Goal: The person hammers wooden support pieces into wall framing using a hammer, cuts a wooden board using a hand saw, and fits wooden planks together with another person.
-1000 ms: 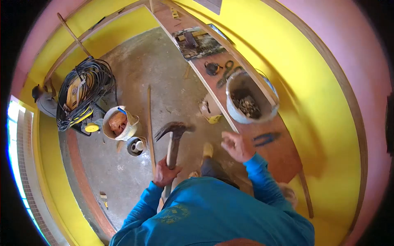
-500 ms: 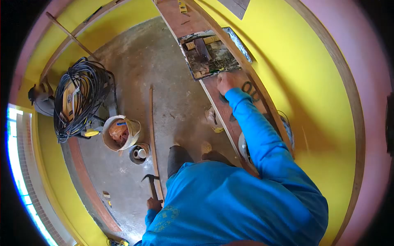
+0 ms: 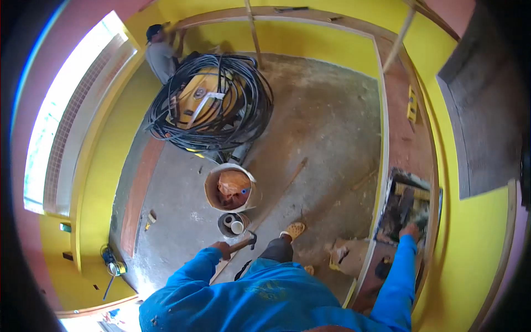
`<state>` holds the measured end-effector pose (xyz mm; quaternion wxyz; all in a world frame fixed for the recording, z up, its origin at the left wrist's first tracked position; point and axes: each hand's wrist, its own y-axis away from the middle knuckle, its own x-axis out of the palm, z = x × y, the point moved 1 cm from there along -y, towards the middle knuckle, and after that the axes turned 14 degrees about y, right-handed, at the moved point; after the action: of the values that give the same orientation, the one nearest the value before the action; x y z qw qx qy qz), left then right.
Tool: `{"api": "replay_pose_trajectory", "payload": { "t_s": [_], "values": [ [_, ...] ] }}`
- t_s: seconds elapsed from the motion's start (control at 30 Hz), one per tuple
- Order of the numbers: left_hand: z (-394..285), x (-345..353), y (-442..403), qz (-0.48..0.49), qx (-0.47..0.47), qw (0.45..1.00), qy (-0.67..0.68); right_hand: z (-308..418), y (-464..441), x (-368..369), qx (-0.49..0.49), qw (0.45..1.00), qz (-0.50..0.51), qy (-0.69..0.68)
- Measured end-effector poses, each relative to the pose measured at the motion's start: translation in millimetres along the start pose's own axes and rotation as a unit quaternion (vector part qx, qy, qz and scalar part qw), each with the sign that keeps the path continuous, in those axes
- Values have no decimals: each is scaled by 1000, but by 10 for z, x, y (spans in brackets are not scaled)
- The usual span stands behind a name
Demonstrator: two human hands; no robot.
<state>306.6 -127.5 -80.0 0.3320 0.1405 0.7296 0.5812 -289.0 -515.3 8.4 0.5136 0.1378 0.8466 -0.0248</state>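
Note:
My left hand is closed around the handle of a claw hammer, held low over the floor with its head pointing right. At the right, my right hand reaches to the near side of a dark, stained shallow tray. Its fingers look curled; what they grip, if anything, is too blurred to make out. Pieces of wood and other dark scraps lie in the tray. The tray rests on a long reddish-brown plank surface along the yellow wall.
A yellow spirit level lies farther along the plank. Coiled black cable sits over a yellow machine. A white bucket and a smaller can stand on the floor, with a brush to their left. A co-worker is at the far wall.
My view has swung left, so the plank and tray appear farther right. The right hand has moved from just outside the tray's near edge to over it. The left hand still grips the hammer.

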Motion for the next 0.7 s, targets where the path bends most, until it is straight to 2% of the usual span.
{"api": "replay_pose_trajectory", "payload": {
  "t_s": [0.03, 0.17, 0.23, 0.27, 0.33, 0.43, 0.47, 0.53, 0.57, 0.6, 0.63, 0.67, 0.7],
  "values": [
    [-226, -278, 26, 18, -7, 1000, -6, -8, -46, 42, -4, 1000, 18, -7],
    [-467, -789, -484, -72, 84, 994, 3, -53, -160, 273, 68, 994, 58, -65],
    [-596, -953, -643, -120, 143, 981, -47, -99, -168, 448, 87, 993, 25, -69],
    [-637, -983, -700, -110, 150, 980, -70, -116, -173, 480, 97, 993, 8, -71],
    [-740, -1061, -768, -93, 167, 974, -120, -157, 47, 167, 64, 988, -64, -121],
    [-1078, -1161, -413, -42, 82, 994, -56, -199, 573, -290, 51, 959, -126, -250],
    [-1109, -1128, -413, -29, 90, 993, -77, -181, 839, -524, 56, 942, -139, -300],
    [-1183, -1008, -464, 2, 110, 985, -132, -62, 1467, -991, 118, 886, -76, -443],
    [-1144, -936, -541, 7, 160, 980, -120, 3, 1704, -901, 39, 874, -124, -469],
    [-1158, -853, -566, -5, 204, 959, -196, 20, 2002, -806, -29, 858, -172, -484],
    [-1247, -796, -566, -9, 258, 923, -284, 107, 2364, -1097, -43, 822, -151, -548],
    [-1215, -729, -633, 55, 298, 881, -363, 159, 2714, -1150, -43, 791, -108, -601],
    [-1361, -674, -613, 86, 248, 890, -373, 177, 3040, -629, -76, 804, -49, -588]
  ]
}}
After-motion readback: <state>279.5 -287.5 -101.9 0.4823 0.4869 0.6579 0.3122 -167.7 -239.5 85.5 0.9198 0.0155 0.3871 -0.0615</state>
